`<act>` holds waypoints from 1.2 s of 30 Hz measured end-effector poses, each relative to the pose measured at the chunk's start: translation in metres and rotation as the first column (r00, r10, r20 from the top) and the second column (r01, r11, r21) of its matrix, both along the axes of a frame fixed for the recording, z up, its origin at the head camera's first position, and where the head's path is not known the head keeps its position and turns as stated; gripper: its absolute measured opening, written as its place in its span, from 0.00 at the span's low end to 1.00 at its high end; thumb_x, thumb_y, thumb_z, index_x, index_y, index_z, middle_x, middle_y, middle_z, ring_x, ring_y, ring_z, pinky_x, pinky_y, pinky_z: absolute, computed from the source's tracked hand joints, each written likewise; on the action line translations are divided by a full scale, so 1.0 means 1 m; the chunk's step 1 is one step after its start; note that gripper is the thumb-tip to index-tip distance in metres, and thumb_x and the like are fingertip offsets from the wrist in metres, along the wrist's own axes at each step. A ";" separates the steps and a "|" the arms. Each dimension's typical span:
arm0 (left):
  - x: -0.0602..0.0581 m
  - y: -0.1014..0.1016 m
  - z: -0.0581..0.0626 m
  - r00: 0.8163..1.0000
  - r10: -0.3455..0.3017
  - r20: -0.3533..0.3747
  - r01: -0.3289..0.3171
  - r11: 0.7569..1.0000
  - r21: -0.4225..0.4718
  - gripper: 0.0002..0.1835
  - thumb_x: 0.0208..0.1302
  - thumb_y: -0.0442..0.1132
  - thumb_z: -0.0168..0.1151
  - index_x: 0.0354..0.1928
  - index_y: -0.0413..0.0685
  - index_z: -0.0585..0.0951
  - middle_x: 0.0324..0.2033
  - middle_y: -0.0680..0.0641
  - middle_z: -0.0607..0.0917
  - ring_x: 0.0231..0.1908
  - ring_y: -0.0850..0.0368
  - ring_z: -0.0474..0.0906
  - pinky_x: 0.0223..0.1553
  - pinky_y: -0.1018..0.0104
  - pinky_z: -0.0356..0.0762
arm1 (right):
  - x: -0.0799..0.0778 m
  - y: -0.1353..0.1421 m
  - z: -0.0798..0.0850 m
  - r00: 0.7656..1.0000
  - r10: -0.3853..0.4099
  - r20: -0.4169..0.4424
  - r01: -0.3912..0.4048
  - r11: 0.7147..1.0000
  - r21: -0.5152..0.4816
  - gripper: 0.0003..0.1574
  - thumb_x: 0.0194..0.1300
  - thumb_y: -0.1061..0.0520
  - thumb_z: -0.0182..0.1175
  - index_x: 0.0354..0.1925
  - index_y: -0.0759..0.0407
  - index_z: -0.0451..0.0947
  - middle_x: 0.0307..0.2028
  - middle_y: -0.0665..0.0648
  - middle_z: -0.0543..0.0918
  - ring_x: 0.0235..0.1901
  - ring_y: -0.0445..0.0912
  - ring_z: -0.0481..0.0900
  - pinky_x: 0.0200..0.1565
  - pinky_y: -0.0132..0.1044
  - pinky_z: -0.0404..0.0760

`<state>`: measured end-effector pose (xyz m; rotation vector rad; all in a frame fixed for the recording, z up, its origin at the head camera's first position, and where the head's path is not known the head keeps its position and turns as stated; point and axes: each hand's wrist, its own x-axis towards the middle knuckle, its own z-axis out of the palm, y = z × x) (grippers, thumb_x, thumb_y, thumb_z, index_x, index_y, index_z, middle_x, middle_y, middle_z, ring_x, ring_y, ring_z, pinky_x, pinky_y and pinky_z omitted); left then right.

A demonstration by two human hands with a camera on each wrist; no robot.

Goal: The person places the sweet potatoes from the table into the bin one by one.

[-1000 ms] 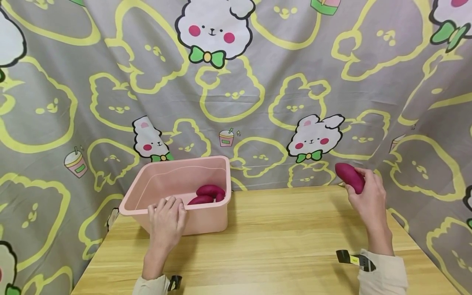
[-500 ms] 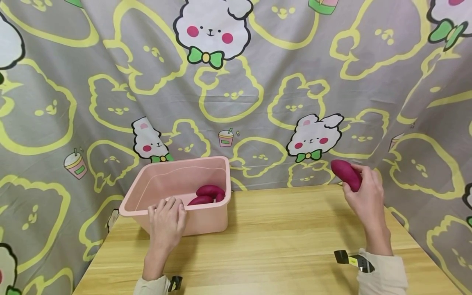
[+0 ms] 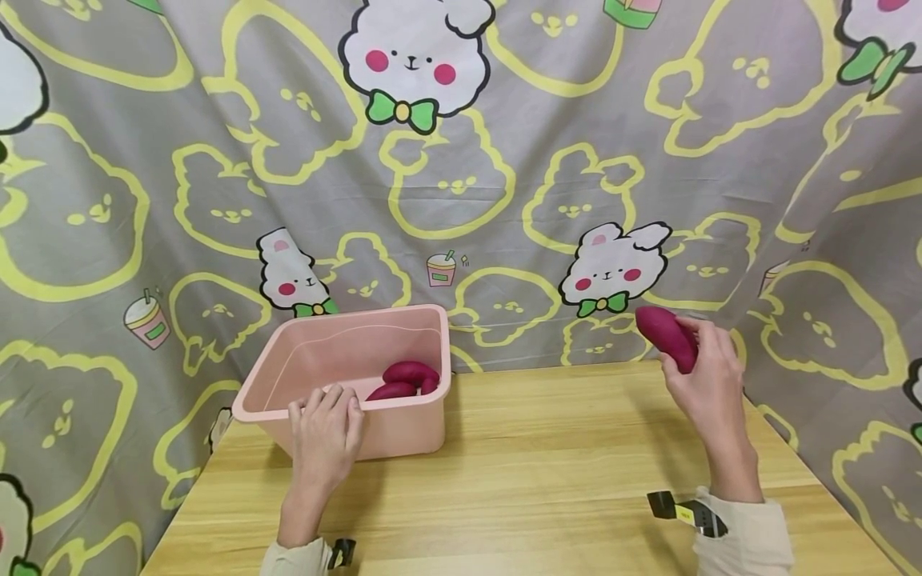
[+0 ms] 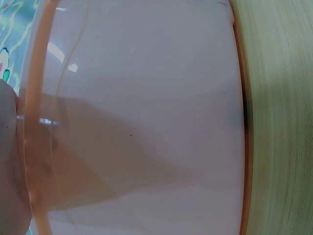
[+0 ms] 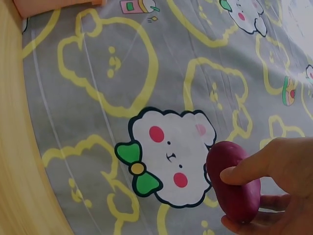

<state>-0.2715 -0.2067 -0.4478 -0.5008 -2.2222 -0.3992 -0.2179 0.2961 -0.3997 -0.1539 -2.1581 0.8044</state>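
Observation:
My right hand (image 3: pixel 709 384) holds a smooth purple-red sweet potato (image 3: pixel 666 336) above the right side of the table, thumb on one side and fingers on the other. In the right wrist view the thumb presses across this sweet potato (image 5: pixel 232 196), whose rounded end points away from the palm. On the left stands a pink plastic bin (image 3: pixel 403 428). The fingers of my left hand (image 3: pixel 326 432) curl over its near rim. Similar purple-red sweet potatoes (image 3: pixel 410 372) lie inside at its right end, partly hidden by the front wall. Up close, the left wrist view shows the bin's outer wall (image 4: pixel 146 98).
The wood-grain table (image 3: pixel 533 472) reaches back to a grey curtain (image 3: pixel 504 264) printed with yellow outlines and white cartoon animals. More curtain hangs at both sides. Table surface lies between the bin and my right hand.
My right hand has moved a little left and slightly up with the sweet potato. The left hand and the bin have stayed where they were.

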 end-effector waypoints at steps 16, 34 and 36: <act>0.000 -0.001 -0.001 1.000 -0.007 0.007 0.007 1.000 0.008 0.16 0.73 0.42 0.42 0.32 0.45 0.76 0.32 0.44 0.81 0.36 0.40 0.72 0.46 0.38 0.60 | -0.001 -0.024 0.006 0.997 0.057 -0.050 -0.055 0.998 0.042 0.39 0.54 0.73 0.72 0.64 0.65 0.74 0.58 0.70 0.76 0.53 0.66 0.74 0.49 0.64 0.70; -0.001 -0.001 -0.001 1.000 -0.007 -0.001 0.007 1.000 0.000 0.15 0.72 0.42 0.42 0.31 0.45 0.75 0.31 0.45 0.80 0.36 0.40 0.72 0.45 0.39 0.60 | 0.000 -0.045 0.012 0.985 0.140 -0.097 -0.133 0.988 0.072 0.39 0.53 0.74 0.72 0.63 0.64 0.75 0.56 0.69 0.77 0.52 0.64 0.76 0.47 0.63 0.74; -0.001 -0.001 -0.001 1.000 -0.007 -0.004 0.007 1.000 0.001 0.15 0.72 0.42 0.42 0.31 0.45 0.75 0.30 0.44 0.80 0.36 0.40 0.73 0.44 0.39 0.60 | -0.001 -0.048 0.012 0.984 0.149 -0.097 -0.142 0.987 0.074 0.39 0.53 0.74 0.72 0.64 0.64 0.75 0.57 0.68 0.77 0.52 0.64 0.76 0.47 0.63 0.75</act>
